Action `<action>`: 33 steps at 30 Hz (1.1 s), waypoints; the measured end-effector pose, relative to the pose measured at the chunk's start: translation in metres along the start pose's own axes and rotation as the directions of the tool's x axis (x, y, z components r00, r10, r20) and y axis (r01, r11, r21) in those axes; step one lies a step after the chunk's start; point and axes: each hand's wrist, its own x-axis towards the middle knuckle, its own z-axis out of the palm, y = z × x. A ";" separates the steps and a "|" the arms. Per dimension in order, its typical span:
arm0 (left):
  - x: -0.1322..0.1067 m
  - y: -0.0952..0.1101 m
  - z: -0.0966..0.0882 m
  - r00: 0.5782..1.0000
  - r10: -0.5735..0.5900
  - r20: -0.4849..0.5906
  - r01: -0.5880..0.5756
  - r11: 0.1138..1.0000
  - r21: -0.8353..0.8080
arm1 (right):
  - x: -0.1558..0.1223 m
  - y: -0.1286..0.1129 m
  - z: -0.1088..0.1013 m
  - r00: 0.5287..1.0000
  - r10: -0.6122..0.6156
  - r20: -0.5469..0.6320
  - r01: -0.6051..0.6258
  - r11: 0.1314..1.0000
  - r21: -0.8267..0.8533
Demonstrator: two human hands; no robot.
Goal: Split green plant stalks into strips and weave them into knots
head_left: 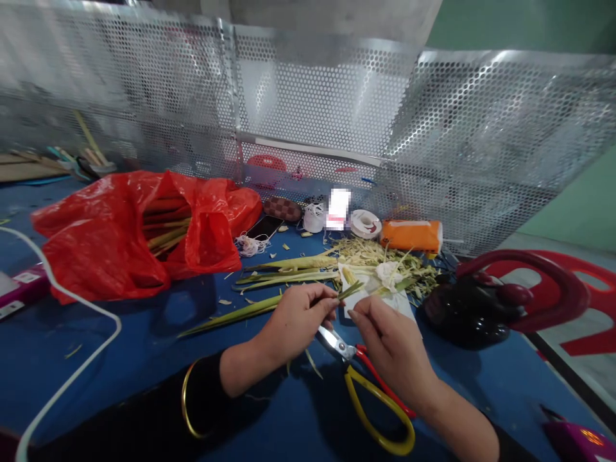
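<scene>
My left hand (301,321) pinches a slim green plant strip (351,290) whose tips point up and to the right. Close beside it, my right hand (394,340) has thumb and forefinger pressed together; anything between them is too small to make out. Scissors (342,350) with one red and one yellow handle lie on the table beneath and between my hands. Long green stalks (235,316) lie to the left of my fingers. Behind my hands, a heap of pale green shavings (366,252) surrounds a white paper (407,307) with a crumpled tissue (389,274) on it.
At left, an open red plastic bag (103,250) holds stalks. A white cable (91,308) crosses the blue table (158,359). A black pot-like object (466,314) with a dark red handle stands right. Tape roll (366,223), orange packet (411,236) and perforated metal screen (312,96) are behind.
</scene>
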 end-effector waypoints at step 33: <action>-0.009 0.007 0.002 0.926 -0.118 0.359 0.074 0.988 0.136 | 0.017 0.013 -0.020 0.898 0.187 0.398 -0.358 0.838 0.413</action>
